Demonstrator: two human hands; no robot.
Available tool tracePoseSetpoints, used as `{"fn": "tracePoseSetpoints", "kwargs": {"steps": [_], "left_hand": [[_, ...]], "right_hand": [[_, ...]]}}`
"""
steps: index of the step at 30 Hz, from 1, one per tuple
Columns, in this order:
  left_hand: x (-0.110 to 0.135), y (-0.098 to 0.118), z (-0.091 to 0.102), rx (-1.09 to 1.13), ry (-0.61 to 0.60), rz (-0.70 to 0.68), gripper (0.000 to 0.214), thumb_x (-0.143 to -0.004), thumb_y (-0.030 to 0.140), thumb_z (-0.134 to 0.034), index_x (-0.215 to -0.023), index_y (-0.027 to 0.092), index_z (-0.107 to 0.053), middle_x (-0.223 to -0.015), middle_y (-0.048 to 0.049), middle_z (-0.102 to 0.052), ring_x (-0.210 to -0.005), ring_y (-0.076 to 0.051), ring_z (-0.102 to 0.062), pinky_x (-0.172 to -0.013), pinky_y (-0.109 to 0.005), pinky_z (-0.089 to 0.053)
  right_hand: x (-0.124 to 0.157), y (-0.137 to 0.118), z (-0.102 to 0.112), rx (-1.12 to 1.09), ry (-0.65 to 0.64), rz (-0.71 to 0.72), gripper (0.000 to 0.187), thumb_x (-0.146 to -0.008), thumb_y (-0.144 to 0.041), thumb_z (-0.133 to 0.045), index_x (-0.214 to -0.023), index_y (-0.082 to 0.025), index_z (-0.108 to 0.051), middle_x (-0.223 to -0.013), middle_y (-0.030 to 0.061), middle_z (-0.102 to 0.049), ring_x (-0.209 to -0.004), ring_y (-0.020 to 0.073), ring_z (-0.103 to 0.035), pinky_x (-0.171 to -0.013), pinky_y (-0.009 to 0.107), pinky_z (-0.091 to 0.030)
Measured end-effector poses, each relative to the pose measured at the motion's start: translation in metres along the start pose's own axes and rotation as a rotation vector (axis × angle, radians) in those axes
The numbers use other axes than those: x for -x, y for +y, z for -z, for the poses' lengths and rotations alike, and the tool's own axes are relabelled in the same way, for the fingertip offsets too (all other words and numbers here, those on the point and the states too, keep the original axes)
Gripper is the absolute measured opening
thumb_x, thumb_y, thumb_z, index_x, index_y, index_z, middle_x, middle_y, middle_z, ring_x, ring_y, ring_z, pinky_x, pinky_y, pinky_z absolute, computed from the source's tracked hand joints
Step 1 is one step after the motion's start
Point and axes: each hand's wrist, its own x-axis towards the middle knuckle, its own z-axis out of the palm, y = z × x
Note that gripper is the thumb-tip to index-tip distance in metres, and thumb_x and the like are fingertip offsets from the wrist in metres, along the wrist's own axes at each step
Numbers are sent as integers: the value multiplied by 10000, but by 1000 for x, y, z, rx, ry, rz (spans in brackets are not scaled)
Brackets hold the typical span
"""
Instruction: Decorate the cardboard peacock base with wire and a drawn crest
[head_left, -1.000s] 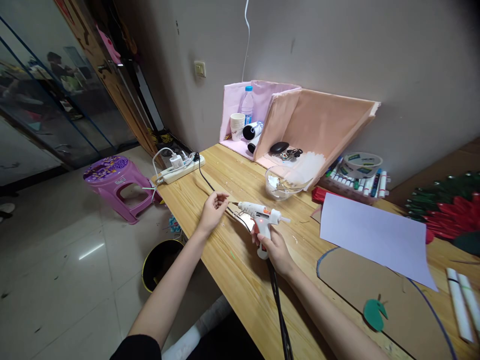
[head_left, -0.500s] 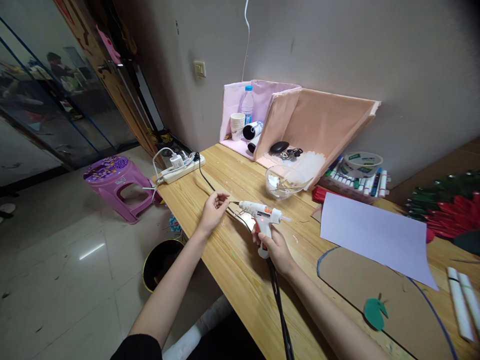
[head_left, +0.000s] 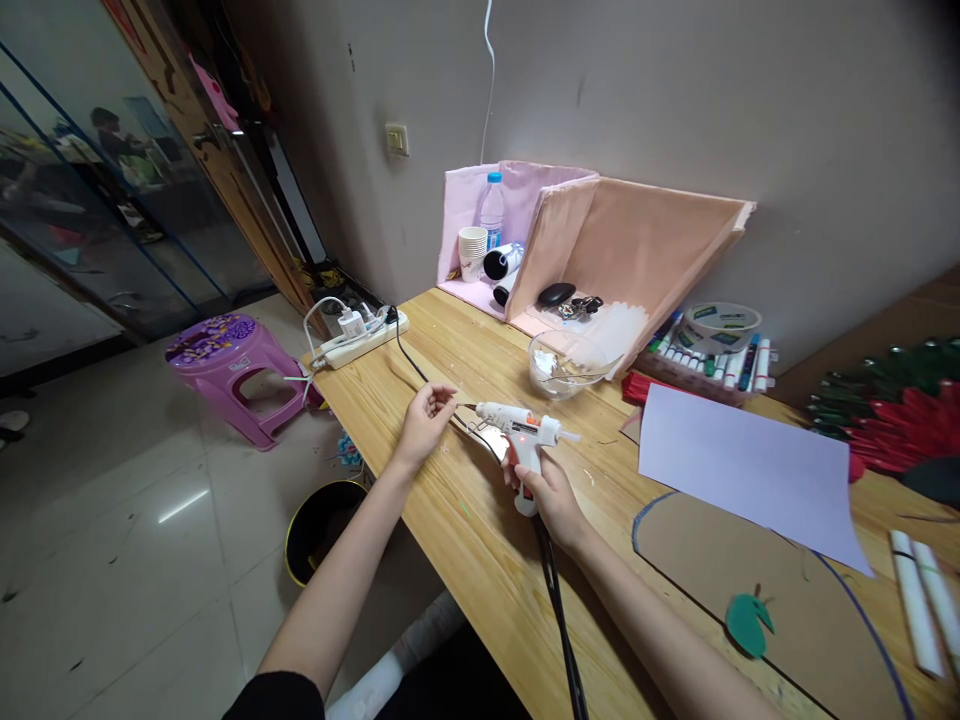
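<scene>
My right hand (head_left: 549, 497) grips the handle of a white hot glue gun (head_left: 517, 428) held just above the wooden table (head_left: 450, 520), its nozzle pointing left and a red light glowing on its side. Its black cord (head_left: 559, 620) trails back toward me. My left hand (head_left: 424, 418) is closed in a pinch just left of the nozzle, holding something thin that I cannot make out. A black cable (head_left: 411, 362) runs from there to a white power strip (head_left: 352, 335) at the table's far left corner.
A glass bowl (head_left: 559, 365), markers with a tape roll (head_left: 716, 345), white paper (head_left: 742, 470) and cardboard (head_left: 787, 600) with a green cutout (head_left: 750, 622) lie to the right. Pink folded boards (head_left: 630, 240) stand by the wall. A purple stool (head_left: 225, 365) and black bin (head_left: 319, 520) sit on the floor.
</scene>
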Motion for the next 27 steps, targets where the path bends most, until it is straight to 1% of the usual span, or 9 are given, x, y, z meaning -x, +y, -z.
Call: {"fn": "tracePoseSetpoints", "kwargs": {"steps": [3, 8, 13, 17, 20, 22, 24, 27], "left_hand": [[0, 0, 0, -3, 4, -1, 183, -729, 259, -630, -880, 171, -577, -850, -30, -590, -820, -132, -557, -756, -244, -441], [0, 1, 1, -12, 8, 5, 190, -724, 271, -628, -878, 170, -581, -851, -30, -592, -814, -133, -558, -762, -249, -438], [-1, 2, 1, 28, 19, 11, 201, -717, 271, -634, -882, 173, -574, -843, -21, -581, -817, -127, -551, -767, -244, -432], [-2, 5, 3, 129, 35, 69, 236, -701, 274, -648, -899, 173, -569, -820, -5, -567, -774, -106, -537, -719, -217, -419], [-3, 8, 7, 220, 43, 130, 252, -700, 271, -644, -920, 175, -568, -781, 11, -551, -680, -77, -510, -643, -194, -397], [-3, 10, 10, 272, 55, 168, 260, -688, 260, -646, -921, 176, -566, -752, 24, -538, -622, -58, -485, -603, -183, -379], [-2, 10, 12, 308, 62, 199, 267, -675, 253, -651, -915, 178, -563, -732, 34, -529, -592, -47, -469, -584, -174, -369], [-2, 10, 12, 333, 53, 217, 263, -673, 247, -652, -911, 176, -565, -729, 35, -525, -589, -42, -465, -579, -167, -367]], "right_hand": [[0, 1, 0, 13, 5, -8, 230, -811, -389, -454, -827, -172, -527, -671, 17, -556, -569, 137, -487, -526, 262, -404], [-1, 0, 1, 7, -2, 5, 266, -823, -394, -453, -893, -159, -556, -703, 26, -572, -613, 147, -515, -572, 273, -431], [-1, 2, 1, 11, 3, -12, 294, -833, -392, -440, -941, -150, -568, -698, 22, -566, -606, 144, -505, -564, 267, -421], [-7, 2, -1, 17, 79, 3, 292, -838, -403, -448, -933, -148, -553, -701, 14, -552, -609, 137, -495, -574, 263, -410], [-15, -3, -3, -8, 148, 11, 291, -839, -395, -440, -954, -147, -540, -686, 7, -538, -602, 136, -488, -554, 258, -402], [-20, -6, -5, -47, 163, 33, 300, -830, -399, -438, -954, -145, -541, -674, 4, -532, -591, 136, -483, -536, 257, -397], [-20, -8, -6, -90, 142, 58, 304, -818, -404, -448, -944, -145, -544, -676, 5, -534, -590, 135, -483, -537, 258, -396], [-16, -4, -6, -116, 71, 66, 306, -813, -410, -458, -937, -144, -548, -693, 14, -545, -601, 136, -485, -553, 263, -393]]}}
